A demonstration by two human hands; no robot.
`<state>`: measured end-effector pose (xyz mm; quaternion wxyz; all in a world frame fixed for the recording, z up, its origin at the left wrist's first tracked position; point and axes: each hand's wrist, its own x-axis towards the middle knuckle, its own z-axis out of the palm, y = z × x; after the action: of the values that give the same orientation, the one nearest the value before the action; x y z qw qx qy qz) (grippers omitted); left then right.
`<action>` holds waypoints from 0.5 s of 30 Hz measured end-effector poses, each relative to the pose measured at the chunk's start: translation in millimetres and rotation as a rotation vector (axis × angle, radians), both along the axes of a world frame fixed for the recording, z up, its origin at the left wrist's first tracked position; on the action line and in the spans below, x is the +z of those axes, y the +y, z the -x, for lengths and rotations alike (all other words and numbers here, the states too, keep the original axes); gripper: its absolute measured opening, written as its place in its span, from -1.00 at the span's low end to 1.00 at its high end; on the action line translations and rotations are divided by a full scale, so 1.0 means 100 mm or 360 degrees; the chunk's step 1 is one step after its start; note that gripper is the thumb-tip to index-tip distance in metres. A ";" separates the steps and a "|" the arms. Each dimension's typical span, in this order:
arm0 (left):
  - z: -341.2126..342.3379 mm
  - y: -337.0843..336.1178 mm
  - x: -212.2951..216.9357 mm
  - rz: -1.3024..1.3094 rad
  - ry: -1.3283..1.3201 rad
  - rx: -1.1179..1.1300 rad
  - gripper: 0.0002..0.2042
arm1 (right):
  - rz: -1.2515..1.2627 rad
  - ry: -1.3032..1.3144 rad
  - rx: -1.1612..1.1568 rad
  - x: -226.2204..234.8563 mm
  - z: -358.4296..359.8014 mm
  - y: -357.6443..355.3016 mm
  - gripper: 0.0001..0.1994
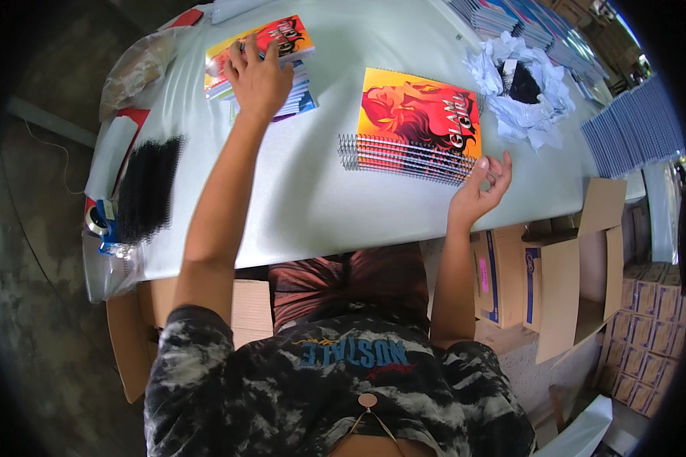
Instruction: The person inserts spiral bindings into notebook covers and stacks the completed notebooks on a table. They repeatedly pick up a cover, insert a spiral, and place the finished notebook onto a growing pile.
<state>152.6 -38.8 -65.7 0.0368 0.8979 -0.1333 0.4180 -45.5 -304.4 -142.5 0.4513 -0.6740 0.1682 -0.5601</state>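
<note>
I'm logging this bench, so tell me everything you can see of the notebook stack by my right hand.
The notebook stack lies flat on the table. Its top cover is yellow, with red and black artwork and pale lettering. Dark, wire-like coils layer along the near edge, jutting out at left. Your right hand is at the near right corner; contact is unclear.

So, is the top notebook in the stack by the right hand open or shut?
Shut: the top notebook lies flat, its red-and-yellow cover facing up, with no inside pages spread out.
</note>
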 end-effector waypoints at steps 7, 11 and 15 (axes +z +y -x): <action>-0.44 0.45 0.38 -0.0251 0.0502 -0.0304 -0.74 | 0.0080 -0.0202 0.0055 0.27 0.11 0.22 -0.64; -0.52 0.59 0.85 -0.0442 -0.0004 -0.0333 -0.77 | 0.0101 -0.0349 0.0377 0.55 0.09 0.45 -0.65; 0.14 0.43 1.17 -0.0586 -0.0726 -0.0432 -0.86 | 0.0225 -0.0173 0.0713 0.80 0.02 0.65 -0.62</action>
<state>139.0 4.3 51.7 -0.1017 0.7466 -0.3301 0.5685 -47.4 -239.3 -62.5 0.5243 -0.6932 -0.0496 -0.4920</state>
